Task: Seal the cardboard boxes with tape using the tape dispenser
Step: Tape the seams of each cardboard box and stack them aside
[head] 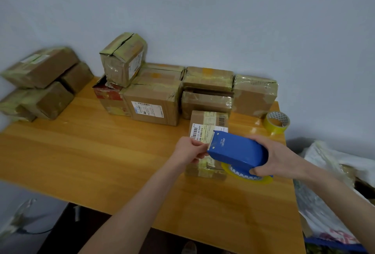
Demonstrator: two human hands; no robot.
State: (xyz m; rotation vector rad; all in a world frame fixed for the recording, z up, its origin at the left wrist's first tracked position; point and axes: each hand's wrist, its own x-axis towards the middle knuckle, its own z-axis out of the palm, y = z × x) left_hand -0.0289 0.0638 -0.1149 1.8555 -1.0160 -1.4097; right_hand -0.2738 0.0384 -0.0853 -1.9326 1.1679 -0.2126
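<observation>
The box being worked on is the small box point(205, 119) near the right of the bench point(101, 152), lying label-up with a strip of yellowish tape already along its top. The tape dispenser point(237, 150), blue with its yellow roll point(246, 177) showing underneath, hangs just over the near end of that box. The right grip point(272, 158) is wrapped round the dispenser's body. The left grip point(190, 150) is narrow, pinching the tape end point(209, 145) at the dispenser's mouth. I judge this to be the start of a fresh strip, with the tape not yet laid down.

Much of the job looks done. The far boxes point(154, 101) along the wall point(223, 20) carry bands of the same yellowish tape, and so does the blurred pile point(40, 83) at the far left, half off the bench edge. One flat box point(207, 99) just beyond the small box shows a dark gap under its top flap and may yet need sealing, though I cannot tell for sure. The upright box on top of the far stack has a split along its upper seam.

The bench is glossy orange-brown wood with a grain. A spare roll point(277, 123) of yellow tape stands on its far right corner. The wall is plain pale grey-blue. White plastic bags point(324, 172) are heaped beside the bench on the right, and dark floor shows below its near edge.
</observation>
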